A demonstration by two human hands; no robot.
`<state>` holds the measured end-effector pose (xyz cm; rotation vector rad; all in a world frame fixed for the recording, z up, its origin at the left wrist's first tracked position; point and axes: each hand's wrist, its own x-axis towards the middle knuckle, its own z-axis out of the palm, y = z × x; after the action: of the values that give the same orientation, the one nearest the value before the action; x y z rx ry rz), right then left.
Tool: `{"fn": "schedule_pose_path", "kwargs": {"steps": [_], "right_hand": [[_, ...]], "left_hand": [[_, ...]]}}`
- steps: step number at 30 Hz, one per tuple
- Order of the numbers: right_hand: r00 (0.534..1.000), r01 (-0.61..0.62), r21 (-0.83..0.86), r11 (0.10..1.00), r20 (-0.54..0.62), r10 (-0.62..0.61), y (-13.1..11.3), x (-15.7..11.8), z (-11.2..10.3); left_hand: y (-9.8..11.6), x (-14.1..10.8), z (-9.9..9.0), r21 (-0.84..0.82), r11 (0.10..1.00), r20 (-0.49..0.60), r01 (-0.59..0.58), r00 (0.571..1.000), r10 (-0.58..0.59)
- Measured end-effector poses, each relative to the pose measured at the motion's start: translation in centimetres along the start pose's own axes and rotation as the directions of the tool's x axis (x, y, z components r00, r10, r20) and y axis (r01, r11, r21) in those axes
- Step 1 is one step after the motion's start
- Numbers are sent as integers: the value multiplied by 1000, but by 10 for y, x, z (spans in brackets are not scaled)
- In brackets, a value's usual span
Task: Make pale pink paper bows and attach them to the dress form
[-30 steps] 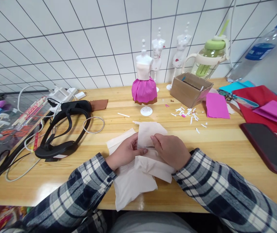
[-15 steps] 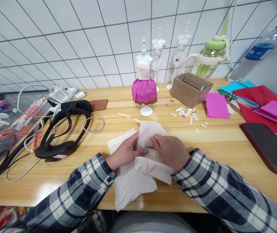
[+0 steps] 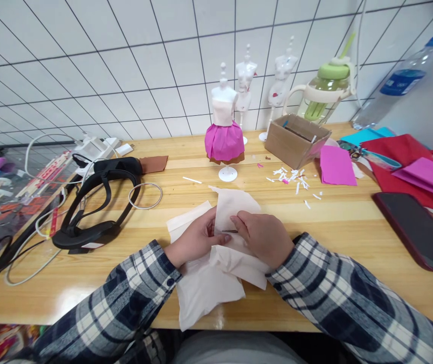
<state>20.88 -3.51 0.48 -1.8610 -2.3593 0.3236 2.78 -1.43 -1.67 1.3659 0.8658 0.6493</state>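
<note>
White cloth-like paper [image 3: 235, 202] stands up between my two hands, and more of it lies in loose folds below them. My left hand [image 3: 197, 235] pinches this sheet, thumb in front and fingers behind. My right hand [image 3: 263, 235] is closed just to the right. From it a thin, dark, metal-looking tool [image 3: 230, 231] points left across the paper, its tip close to my left thumb. The rest of that tool is hidden inside my hand, so its kind does not show. Beyond stands a small white mannequin [image 3: 224, 93] in a pink skirt [image 3: 224, 141].
A black headset [image 3: 102, 207] with cables lies left. White scraps [image 3: 292, 176], a cardboard box [image 3: 295, 144] and pink sheets [image 3: 337, 166] are on the right, near a phone [image 3: 417, 230]. Two more mannequins [image 3: 245, 83], a green-lidded jug [image 3: 326, 93] and a bottle [image 3: 398, 86] stand behind.
More of the thin dark tool shows between my hands now. My right hand has shifted very slightly; my left hand keeps its pinch on the paper.
</note>
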Motion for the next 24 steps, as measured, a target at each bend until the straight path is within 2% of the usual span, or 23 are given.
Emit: {"fn": "schedule_pose_path", "kwargs": {"steps": [6, 11, 15, 19, 24], "right_hand": [[999, 30, 23, 999, -42, -29, -1, 0, 1], [1000, 10, 35, 999, 5, -10, -4, 2, 0], [1000, -7, 48, 999, 30, 6, -7, 4, 0], [1000, -2, 32, 999, 14, 1, -8, 4, 1], [1000, 22, -33, 999, -17, -23, -3, 0, 0]], "left_hand": [[6, 1, 2, -41, 999, 24, -22, 999, 23], [4, 3, 1, -12, 999, 13, -33, 999, 34], [1, 4, 0, -36, 999, 41, 19, 999, -18], [1, 3, -1, 28, 999, -5, 20, 1000, -20], [-2, 0, -4, 79, 997, -11, 24, 1000, -23]]}}
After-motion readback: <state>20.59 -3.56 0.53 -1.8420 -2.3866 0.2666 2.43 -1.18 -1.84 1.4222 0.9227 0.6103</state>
